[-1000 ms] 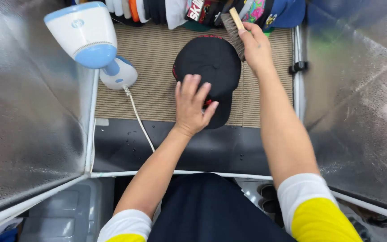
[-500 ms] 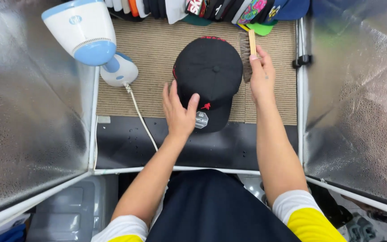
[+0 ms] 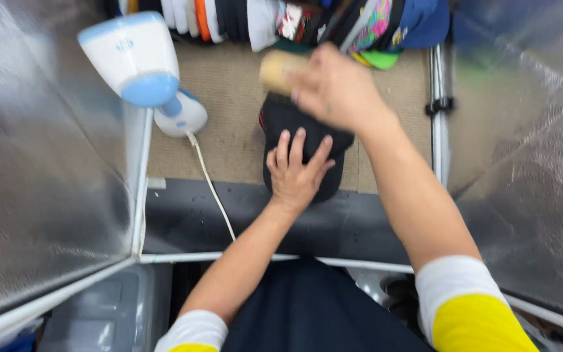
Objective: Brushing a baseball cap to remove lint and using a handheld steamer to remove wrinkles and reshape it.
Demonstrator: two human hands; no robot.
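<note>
**Black cap pinned down, brush over the top**

Right at the middle of the counter (image 3: 229, 140), the left hand (image 3: 296, 171) lies flat with fingers spread, pressing on the near part of a black cap (image 3: 280, 118). So that one's open, palm down, not gripping anything. The right hand (image 3: 337, 88) is closed around a pale wooden brush (image 3: 276, 70), held over the far edge of the cap; it's motion-blurred, so I can't tell whether the bristles actually touch the fabric.

The cap sits on a beige ribbed mat that covers most of the counter, with its near edge reaching over a dark strip closer to the person. Off to the left of the cap stands a white and light-blue handheld steamer (image 3: 139, 60), and its white cord (image 3: 211, 189) runs down across the mat and the dark strip. Along the back there's a row of stacked caps (image 3: 386, 23) in lots of colours. Crinkly silver foil panels (image 3: 40, 169) wall in both sides.
</note>
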